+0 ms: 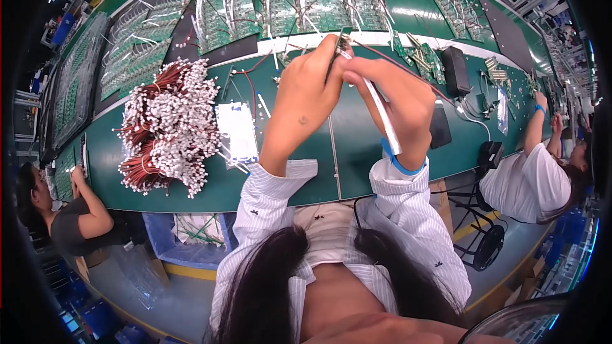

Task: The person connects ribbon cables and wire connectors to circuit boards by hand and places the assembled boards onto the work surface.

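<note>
My left hand is closed, its fingers pinching a small green circuit board upright over the bench. Close against it, my right hand grips a white flat cable whose upper end meets the board at my fingertips. The cable's loose end hangs down past my right palm toward the blue wristband. My fingers hide most of the contact between cable and board, so I cannot tell if the end is plugged in. A thin dark red wire runs from near the board to the right.
Left on the green bench lies a heap of red-wire bundles with white connectors, beside a white packet. Panels of circuit boards line the back. A black adapter stands right. Co-workers sit both sides; a blue bin is below.
</note>
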Tool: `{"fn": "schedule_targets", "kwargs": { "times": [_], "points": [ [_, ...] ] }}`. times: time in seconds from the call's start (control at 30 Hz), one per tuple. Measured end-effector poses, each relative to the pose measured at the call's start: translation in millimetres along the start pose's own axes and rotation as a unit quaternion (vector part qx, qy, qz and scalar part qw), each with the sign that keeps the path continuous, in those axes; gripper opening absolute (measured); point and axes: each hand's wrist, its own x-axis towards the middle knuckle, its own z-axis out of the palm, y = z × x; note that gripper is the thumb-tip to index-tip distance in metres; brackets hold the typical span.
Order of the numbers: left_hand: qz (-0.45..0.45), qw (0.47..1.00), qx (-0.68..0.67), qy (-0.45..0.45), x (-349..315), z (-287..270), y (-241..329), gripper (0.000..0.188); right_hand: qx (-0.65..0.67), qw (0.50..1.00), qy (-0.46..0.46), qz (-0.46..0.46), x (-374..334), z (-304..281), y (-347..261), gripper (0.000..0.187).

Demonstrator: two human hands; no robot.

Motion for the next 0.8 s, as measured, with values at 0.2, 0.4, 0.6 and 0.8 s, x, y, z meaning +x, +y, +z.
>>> {"fn": "schedule_targets", "kwargs": {
  "times": [0.2, 0.4, 0.6, 0.8],
  "points": [
    [0.044, 0.997, 0.002, -0.068, 1.8, 18.4, -1.8, 0.017, 0.005, 0.999, 0.025, 0.035, -6.1, -15.2, 6.7, 0.018],
    [-0.011, 0.926, -0.287, -0.243, -4.7, 22.8, 11.3, 0.036, 0.114, 0.979, 0.146, 0.09, -4.3, -38.6, 21.2, 0.007],
    [0.026, 0.921, -0.315, -0.226, 1.4, 20.0, 11.8, 0.055, 0.138, 0.896, 0.33, 0.262, -13.4, -79.5, 50.7, 0.032],
    [-0.052, 0.949, -0.214, -0.226, 6.6, 40.5, -8.4, 0.03, 0.159, 0.866, 0.397, 0.259, -22.7, -91.4, 64.0, 0.036]
  ]
}}
